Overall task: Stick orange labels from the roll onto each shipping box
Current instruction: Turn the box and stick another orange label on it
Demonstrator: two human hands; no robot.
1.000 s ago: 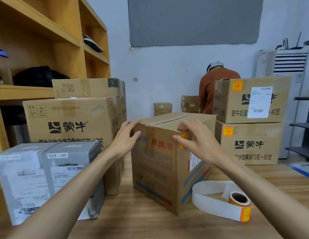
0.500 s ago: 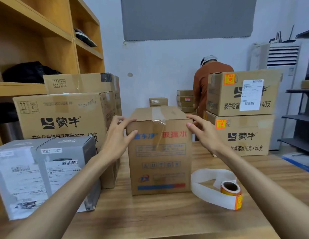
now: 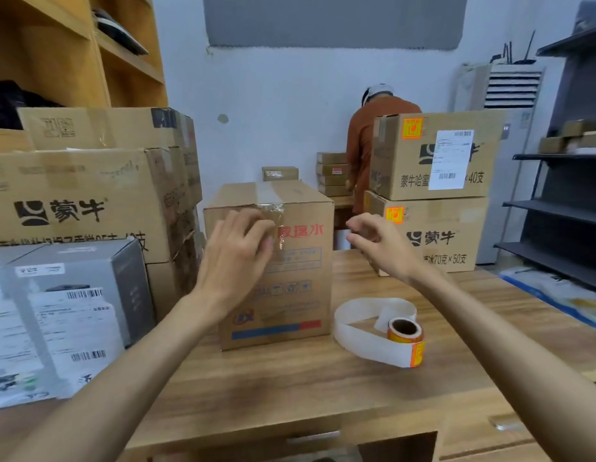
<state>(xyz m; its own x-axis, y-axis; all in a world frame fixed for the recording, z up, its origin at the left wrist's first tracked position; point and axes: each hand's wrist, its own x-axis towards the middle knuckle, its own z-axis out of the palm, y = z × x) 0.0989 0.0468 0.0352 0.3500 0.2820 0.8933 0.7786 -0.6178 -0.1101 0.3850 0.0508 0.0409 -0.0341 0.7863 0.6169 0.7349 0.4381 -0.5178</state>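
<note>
Wooden tabletop (image 3: 290, 395) carries the same cardboard box (image 3: 300, 295) as 0.5 s earlier, still square to you, but your hands have left its top corners. Your left hand (image 3: 236, 258) is now in front of the upper left of its front face, fingers loosely bent and grasping nothing. Blur hides whether the tips touch the cardboard. Your right hand (image 3: 379, 248) has come away to the right, clear of the box, fingers loosely curled and empty, thumb and forefinger close together.

The label roll (image 3: 404, 331) has not moved. It lies on the table just right of the box, with its white backing strip (image 3: 366, 341) looped around it and 1 orange label at the strip's end.

The box shows red characters and a blue and red stripe, with clear tape over its top seam. At the right, 2 stacked boxes (image 3: 433, 235) read 蒙牛, "40" and "70克×50". Each already bears an orange label (image 3: 412, 127), and the upper one also has a white shipping label (image 3: 451, 160). At the left, a grey box (image 3: 90, 271) carries barcoded white sheets.
</note>
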